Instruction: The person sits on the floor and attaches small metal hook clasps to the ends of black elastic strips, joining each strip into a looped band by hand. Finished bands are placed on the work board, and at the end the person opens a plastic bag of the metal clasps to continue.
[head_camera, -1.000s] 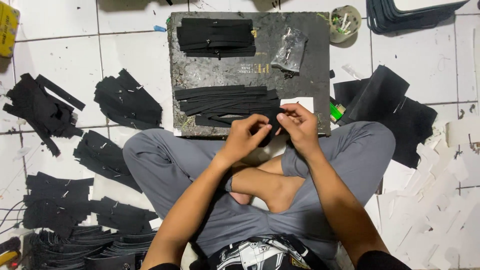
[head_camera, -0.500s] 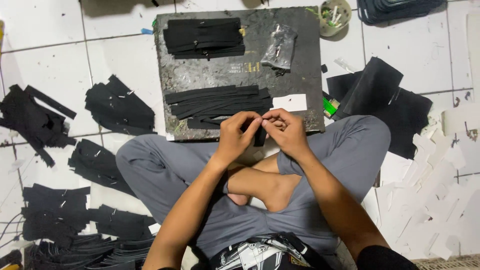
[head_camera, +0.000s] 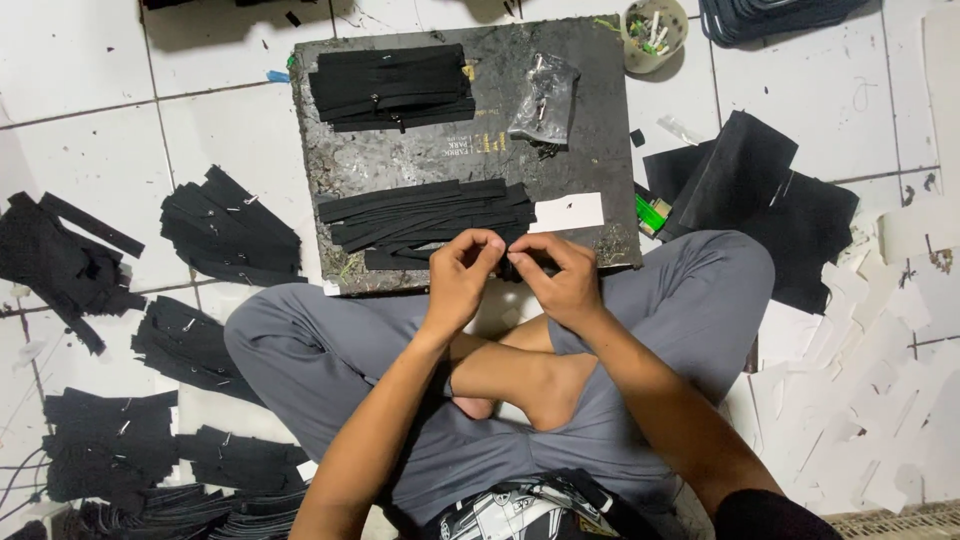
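black strip (head_camera: 517, 265) pinched between left hand (head_camera: 462, 280) and right hand (head_camera: 560, 282), both grips closed on it, above dark board (head_camera: 590, 130)

Bright, even overhead light, slightly cool. White floor tiles (head_camera: 80, 90) near blown out, mild glare. Black strips (head_camera: 425, 215) crushed, little texture. Soft short shadows under left hand (head_camera: 462, 275) and right hand (head_camera: 556, 282). Dark board (head_camera: 600, 150) shows specular sheen. Focus sharp centre, slight softness and wide-angle bend at edges.
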